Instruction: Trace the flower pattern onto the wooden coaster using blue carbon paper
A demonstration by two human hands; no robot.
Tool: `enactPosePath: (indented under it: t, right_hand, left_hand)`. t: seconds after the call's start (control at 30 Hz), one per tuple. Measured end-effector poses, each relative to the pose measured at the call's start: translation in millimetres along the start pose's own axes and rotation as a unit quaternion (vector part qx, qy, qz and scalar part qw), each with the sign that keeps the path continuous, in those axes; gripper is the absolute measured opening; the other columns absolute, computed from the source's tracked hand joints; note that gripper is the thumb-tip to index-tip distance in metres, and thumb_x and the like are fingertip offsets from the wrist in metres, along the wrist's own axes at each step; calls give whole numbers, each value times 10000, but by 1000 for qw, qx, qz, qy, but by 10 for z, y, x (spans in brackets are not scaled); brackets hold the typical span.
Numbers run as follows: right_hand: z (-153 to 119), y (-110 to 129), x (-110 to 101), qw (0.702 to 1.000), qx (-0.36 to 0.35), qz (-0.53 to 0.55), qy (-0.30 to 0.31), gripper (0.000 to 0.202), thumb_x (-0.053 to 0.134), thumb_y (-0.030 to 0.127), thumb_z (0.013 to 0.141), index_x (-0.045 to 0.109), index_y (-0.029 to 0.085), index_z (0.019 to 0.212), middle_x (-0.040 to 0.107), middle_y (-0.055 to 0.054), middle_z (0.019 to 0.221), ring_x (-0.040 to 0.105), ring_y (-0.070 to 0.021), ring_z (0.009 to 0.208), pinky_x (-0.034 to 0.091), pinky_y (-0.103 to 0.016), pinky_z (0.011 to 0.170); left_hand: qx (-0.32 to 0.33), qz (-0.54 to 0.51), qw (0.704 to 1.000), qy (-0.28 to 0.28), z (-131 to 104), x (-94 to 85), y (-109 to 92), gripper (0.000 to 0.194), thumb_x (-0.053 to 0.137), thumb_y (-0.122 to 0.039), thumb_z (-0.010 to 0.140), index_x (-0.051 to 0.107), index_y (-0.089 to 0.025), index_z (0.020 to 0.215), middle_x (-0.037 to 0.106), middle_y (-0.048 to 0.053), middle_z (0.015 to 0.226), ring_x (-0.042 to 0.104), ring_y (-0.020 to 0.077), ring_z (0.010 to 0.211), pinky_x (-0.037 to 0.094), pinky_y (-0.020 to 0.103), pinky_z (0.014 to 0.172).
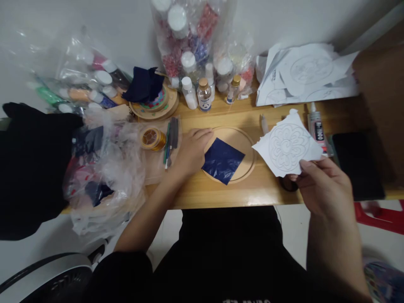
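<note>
Patterned paper: here it was, right of centre, the torn-edged paper (285, 145) with its drawn flower rings turned up to view, its lower right corner pinched between thumb and fingers of the right hand (322, 181); that grip was firmly on it.
Left hand: over at centre, the left hand (194, 153) lay across the left rim of the round wooden board (244, 139), its grip loose, closed round nothing visible.
Blue sheet: the shiny dark blue sheet (223, 160) sat askew on the board, mid-frame, one corner close to the left fingers.
Step in hand: it looked like a positioning moment, one hand steadying the board, the other presenting the paper, the two pieces well apart.
Next call: any shift of the paper seemed to want a light pinch, since that thin corner could have creased or torn.
In the way: tight on the right! The glue tube (316, 126) stood partly behind the paper, a slim pen-like tool (264, 124) just beside its left edge, a black slab (356, 164) near the wrist.
Left flank: thread spool (153, 139), slim tools (171, 141), then crumpled plastic bags (107, 172) crowding the worktop (221, 201).
Back row: small bottles (204, 96) at upper centre, more drawn sheets (307, 75) at upper right.
</note>
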State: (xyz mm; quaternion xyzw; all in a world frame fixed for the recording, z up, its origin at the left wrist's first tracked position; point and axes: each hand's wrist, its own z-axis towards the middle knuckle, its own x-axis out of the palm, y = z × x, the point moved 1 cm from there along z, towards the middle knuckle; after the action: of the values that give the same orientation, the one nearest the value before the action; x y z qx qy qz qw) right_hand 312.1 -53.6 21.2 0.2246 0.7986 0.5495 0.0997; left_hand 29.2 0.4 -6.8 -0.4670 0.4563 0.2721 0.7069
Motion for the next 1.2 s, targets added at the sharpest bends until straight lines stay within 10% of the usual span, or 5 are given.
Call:
enactPosePath:
  t: [0.5,0.8,1.2]
  right_hand:
    - [-163,-141,203,995,31,-55,77,349,897,338,532,648,220,746,604,33,539,545,-101,422,434,-207,375]
    - [-204,-248,513,982,18,-113,150,367,867,371,613,589,190,771,557,55,462,449,-68,341,294,-170,306]
    - [-219,-295,585,974,10,-162,157,288,828,297,668,579,197,773,602,54,531,472,-63,326,298,-187,283]
  left_hand:
    - [33,-58,998,22,185,-23,116,473,359,-65,884,640,-205,1238,653,22,1306,593,204,1172,442,402,1027]
    - [-77,-12,989,-123,-492,-277,-98,373,386,-67,920,603,-154,1211,649,86,1280,582,237,1181,470,432,1032]
    - [-57,42,972,-223,-1012,72,-530,368,407,-33,912,580,-184,1199,662,110,1242,585,224,1237,515,426,1014]
